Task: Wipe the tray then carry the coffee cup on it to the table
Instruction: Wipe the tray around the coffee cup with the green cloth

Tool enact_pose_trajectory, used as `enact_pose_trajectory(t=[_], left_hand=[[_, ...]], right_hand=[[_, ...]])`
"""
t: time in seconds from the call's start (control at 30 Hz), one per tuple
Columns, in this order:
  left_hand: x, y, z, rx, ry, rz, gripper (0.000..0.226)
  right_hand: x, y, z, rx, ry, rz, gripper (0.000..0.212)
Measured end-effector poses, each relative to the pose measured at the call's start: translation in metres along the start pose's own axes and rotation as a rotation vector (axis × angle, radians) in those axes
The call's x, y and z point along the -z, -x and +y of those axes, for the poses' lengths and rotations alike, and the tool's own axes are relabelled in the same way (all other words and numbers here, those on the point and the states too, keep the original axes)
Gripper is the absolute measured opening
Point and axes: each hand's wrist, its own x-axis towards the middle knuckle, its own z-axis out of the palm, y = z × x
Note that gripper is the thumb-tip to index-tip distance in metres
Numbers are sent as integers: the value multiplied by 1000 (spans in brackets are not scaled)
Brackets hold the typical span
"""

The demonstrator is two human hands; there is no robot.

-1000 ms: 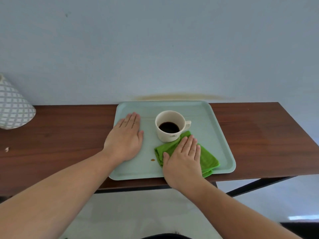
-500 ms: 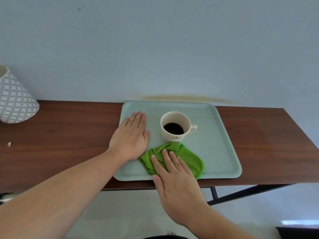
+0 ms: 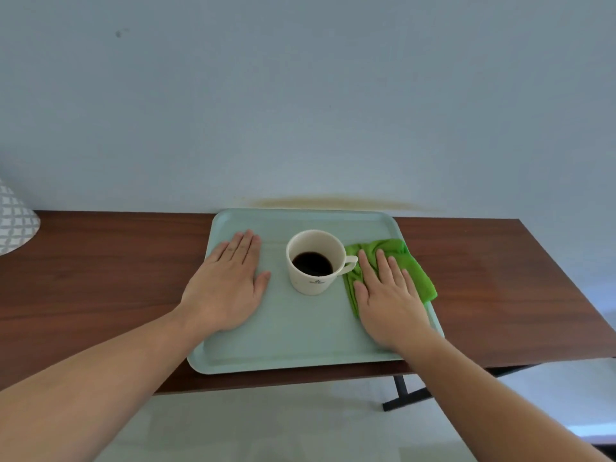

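A pale green tray [image 3: 293, 348] lies on a dark wooden table [image 3: 100, 261]. In the tray's middle stands a white cup [image 3: 315, 261] with black coffee, its handle pointing right. My left hand [image 3: 230, 288] lies flat, palm down, on the tray's left side, holding nothing. My right hand [image 3: 386, 295] presses flat on a crumpled green cloth [image 3: 413, 271] at the tray's right edge, just right of the cup's handle. Part of the cloth is hidden under that hand.
A white patterned vase or lampshade [image 3: 15, 221] stands at the table's far left. The table backs against a pale blue wall [image 3: 300, 111]. Its front edge is close to the tray, with a black leg [image 3: 403, 391] and light floor below.
My right hand has swept the green cloth from the tray's front, before the cup, to the right side beside the handle. The brown drop near the front is gone. The left hand stayed.
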Motion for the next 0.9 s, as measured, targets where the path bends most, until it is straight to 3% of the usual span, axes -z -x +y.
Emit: enact_pose_trajectory(t=[0.17, 0.47, 0.67, 0.9], left_hand=[[0, -1, 4, 35, 5, 2, 81], [-1, -3, 7, 48, 37, 22, 84], [2, 2, 2, -36, 21, 9, 78], [0, 3, 0, -31, 8, 28, 76]], right_hand=[[16, -39, 11, 64, 0, -78, 58], [6, 70, 6, 194, -46, -193, 64], [12, -8, 18, 343, 98, -73, 57], [25, -103, 17, 617, 111, -147, 56]])
